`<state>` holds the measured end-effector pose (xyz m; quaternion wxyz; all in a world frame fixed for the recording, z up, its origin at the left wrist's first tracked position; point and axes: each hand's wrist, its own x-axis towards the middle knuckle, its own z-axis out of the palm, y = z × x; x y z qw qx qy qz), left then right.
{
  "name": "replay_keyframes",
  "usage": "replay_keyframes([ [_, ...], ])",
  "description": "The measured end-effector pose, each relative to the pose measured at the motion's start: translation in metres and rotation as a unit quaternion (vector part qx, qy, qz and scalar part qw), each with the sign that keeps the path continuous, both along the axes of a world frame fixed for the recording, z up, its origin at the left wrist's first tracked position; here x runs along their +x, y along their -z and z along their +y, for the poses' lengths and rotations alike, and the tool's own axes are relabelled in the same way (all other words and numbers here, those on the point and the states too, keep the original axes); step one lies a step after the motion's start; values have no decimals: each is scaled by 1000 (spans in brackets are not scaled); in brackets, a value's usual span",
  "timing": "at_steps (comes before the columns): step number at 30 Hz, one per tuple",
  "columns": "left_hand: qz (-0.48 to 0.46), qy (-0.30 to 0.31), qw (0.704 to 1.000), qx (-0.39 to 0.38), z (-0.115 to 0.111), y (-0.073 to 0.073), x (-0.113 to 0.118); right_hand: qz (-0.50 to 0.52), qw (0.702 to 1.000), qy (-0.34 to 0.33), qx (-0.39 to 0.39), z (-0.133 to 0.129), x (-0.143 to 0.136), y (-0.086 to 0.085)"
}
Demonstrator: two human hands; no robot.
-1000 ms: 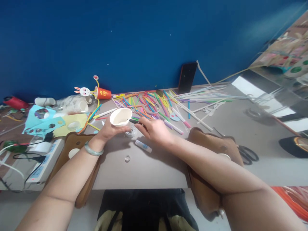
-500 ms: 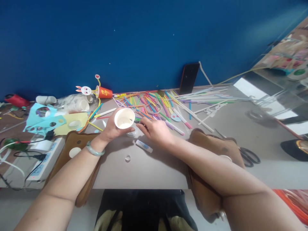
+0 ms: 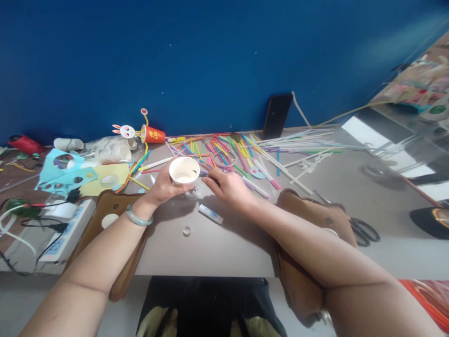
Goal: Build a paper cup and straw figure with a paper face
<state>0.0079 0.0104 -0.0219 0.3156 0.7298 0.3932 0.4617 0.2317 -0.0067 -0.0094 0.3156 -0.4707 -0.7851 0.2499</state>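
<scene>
My left hand (image 3: 164,187) is wrapped around a white paper cup (image 3: 184,172), its mouth tilted toward me. A small dark mark or hole shows in the cup's inner wall on the right side. My right hand (image 3: 228,186) is just right of the cup, fingers bent and pinched together; what they hold, if anything, is too small to make out. Under the cup, partly hidden, sits a small clear round roll or container (image 3: 192,192). A white glue tube (image 3: 210,214) and a small clear ring (image 3: 186,231) lie on the table nearer me.
Coloured pipe cleaners (image 3: 224,150) spread along the wall. A red cup figure with a rabbit face (image 3: 153,135), a leaning phone (image 3: 278,115), cut blue foam sheet (image 3: 59,175), power strip (image 3: 66,234) and scissors (image 3: 365,230) surround the work area. Brown pads (image 3: 315,220) lie under both forearms.
The cup has tipped slightly, and its inner wall shows a little differently. My right hand has shifted slightly right, away from the cup. The whole view has moved a little.
</scene>
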Motion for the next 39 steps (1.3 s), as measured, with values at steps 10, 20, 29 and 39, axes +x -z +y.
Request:
replay_keyframes([
  [10, -199, 47, 970, -130, 8, -3, -3, 150, 966, -75, -195, 5, 0, -2],
  [20, -315, 133, 904, -255, -2, -16, -5, 72, 996, -60, -6, -18, -4, -9],
  [29, -268, 169, 906, -281, 3, 3, -13, 68, 996, -62, -8, -22, -6, -12],
  [39, -235, 168, 922, -256, -1, -1, -10, 65, 995, -63, -33, -22, -6, -14],
])
